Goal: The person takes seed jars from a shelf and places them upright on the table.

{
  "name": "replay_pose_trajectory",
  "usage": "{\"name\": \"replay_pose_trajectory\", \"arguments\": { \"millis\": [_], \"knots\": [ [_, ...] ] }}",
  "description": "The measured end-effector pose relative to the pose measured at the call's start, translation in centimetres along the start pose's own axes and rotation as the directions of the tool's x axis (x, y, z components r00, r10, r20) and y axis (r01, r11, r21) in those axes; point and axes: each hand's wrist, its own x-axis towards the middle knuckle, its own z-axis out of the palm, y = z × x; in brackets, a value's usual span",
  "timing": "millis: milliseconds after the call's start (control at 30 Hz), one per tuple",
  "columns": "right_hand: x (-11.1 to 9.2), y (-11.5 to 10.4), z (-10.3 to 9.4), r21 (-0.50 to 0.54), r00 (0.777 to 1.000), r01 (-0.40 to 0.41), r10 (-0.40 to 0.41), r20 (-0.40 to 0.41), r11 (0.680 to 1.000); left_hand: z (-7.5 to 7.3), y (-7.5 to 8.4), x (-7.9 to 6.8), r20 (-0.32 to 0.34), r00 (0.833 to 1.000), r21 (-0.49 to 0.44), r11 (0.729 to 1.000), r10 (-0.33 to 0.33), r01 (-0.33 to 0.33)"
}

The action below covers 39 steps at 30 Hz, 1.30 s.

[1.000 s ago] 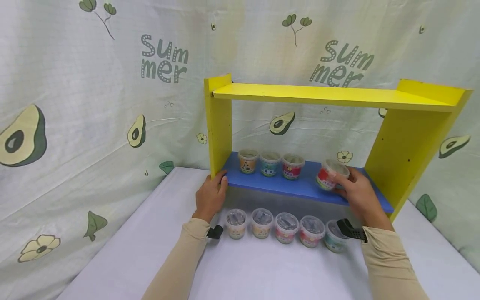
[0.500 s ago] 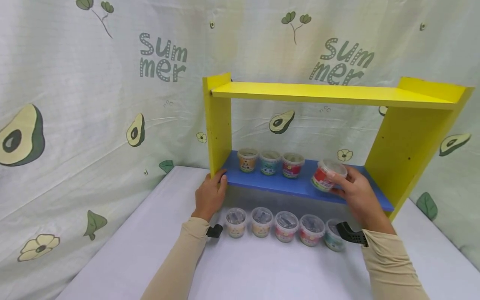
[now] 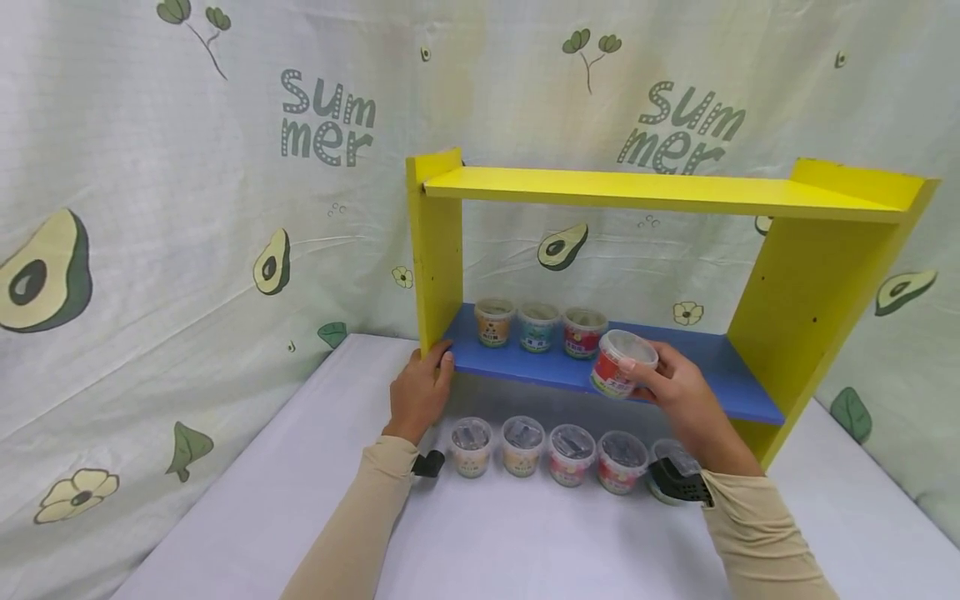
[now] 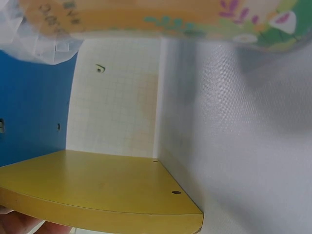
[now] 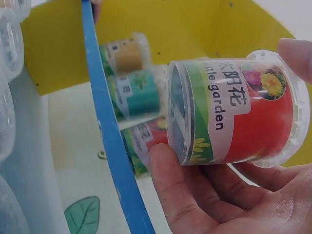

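One red-labelled cup, tilted at the front edge of the blue shelf, fills the right hand's grip; left hand holds the side panel. Judged light, stiff, slick; best held round its wall.

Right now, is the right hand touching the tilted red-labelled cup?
Touching: the right wrist view shows the right hand gripping the cup, fingers against its side.

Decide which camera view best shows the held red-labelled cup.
The right wrist view: the cup is large there, its label legible. The head view shows it smaller and tilted; the left wrist view doesn't show it.
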Motion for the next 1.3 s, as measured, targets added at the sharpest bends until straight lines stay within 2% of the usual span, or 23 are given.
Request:
{"name": "replay_pose_trajectory", "arguments": {
  "millis": [200, 433, 700, 1000, 1200, 1300],
  "knots": [
    [-0.1, 0.0, 1.5, 0.009, 1.0, -0.004, 0.003, 0.02, 1.0, 0.0, 0.1, 0.0, 0.015, 1.0, -0.003, 1.0, -0.007, 0.007],
    [-0.2, 0.2, 4.6, 0.013, 0.996, 0.007, -0.008, 0.089, 1.0, -0.1, -0.1, 0.0, 0.014, 1.0, 0.004, 1.0, -0.012, 0.012],
    [-0.6, 0.8, 7.7, 0.054, 0.986, -0.027, 0.018, 0.163, 0.998, -0.1, 0.0, 0.0, 0.027, 1.0, 0.001, 1.0, -0.009, 0.009],
    [-1.2, 1.9, 11.4, 0.016, 0.965, -0.054, 0.048, 0.257, 0.998, -0.3, 0.0, 0.2, 0.021, 1.0, -0.008, 1.0, -0.001, 0.001],
    [-1.7, 2.8, 13.2, 0.045, 0.94, -0.04, 0.023, 0.341, 0.998, -0.3, 0.0, 0.2, 0.019, 1.0, -0.003, 1.0, 0.015, -0.015],
    [-1.9, 3.2, 14.0, 0.038, 0.938, -0.021, 0.007, 0.348, 0.999, -0.4, -0.1, 0.2, 0.03, 0.999, -0.002, 1.0, 0.021, -0.021]
  ]
}}
